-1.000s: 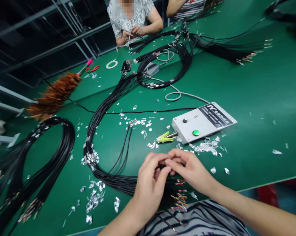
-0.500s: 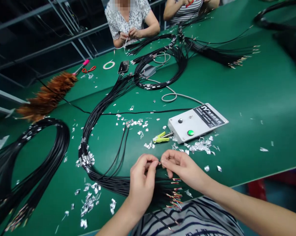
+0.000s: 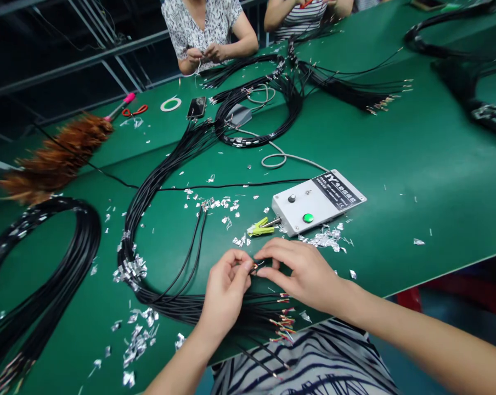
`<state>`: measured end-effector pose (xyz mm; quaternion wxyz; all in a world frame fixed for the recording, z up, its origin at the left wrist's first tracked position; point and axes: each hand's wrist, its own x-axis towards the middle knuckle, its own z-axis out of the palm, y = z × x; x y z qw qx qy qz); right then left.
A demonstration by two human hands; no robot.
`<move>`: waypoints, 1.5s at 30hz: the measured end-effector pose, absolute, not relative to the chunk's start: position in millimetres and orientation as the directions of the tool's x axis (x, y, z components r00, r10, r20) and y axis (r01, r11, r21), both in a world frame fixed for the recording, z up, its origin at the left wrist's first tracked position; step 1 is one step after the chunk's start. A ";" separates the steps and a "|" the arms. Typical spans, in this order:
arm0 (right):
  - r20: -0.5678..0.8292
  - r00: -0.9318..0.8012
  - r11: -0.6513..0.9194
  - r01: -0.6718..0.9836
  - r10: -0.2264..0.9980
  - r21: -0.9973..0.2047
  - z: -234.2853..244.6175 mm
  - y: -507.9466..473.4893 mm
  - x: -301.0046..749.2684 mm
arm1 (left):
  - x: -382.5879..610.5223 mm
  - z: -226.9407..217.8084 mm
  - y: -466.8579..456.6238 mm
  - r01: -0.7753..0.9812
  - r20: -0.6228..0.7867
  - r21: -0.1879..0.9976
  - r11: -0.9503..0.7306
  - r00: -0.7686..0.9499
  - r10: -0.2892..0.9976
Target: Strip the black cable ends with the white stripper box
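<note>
**Cable end [image 3: 255, 267] pinched in left hand [image 3: 226, 288]; right fingers parted**

Versus 0.5 s earlier: right hand [image 3: 299, 269] thumb and forefinger, then together, now stand apart around the wire tips; contact cannot be told. Left pinch unchanged. Black cable bundle [image 3: 180, 307] runs beneath the left hand, which hides part of it. Beyond the hands: grey box [image 3: 317, 202] with green button [image 3: 308, 218], yellow clip [image 3: 261, 227] at its shaft, foil scraps [image 3: 325, 238] alongside. Held end, above the table's near edge: dark, thin wires splayed, an orange one among them.
</note>
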<state>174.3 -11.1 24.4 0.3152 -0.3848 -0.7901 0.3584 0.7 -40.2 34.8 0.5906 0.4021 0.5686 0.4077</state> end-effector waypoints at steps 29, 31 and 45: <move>0.286 -0.589 0.637 0.558 0.756 -0.532 24.3 -6.9 176.4 | 0.9 30.3 -48.8 0.218 -0.157 0.960 0.177 -0.109 0.982; 0.364 -0.638 0.735 0.572 0.678 -0.364 25.2 -4.2 175.0 | -0.6 32.1 -44.3 0.140 -0.223 0.962 0.233 -0.083 0.971; 0.287 -0.651 0.694 0.717 0.703 -0.072 37.8 39.1 179.1 | -6.9 24.0 -9.0 0.043 -0.250 0.964 0.261 -0.169 0.953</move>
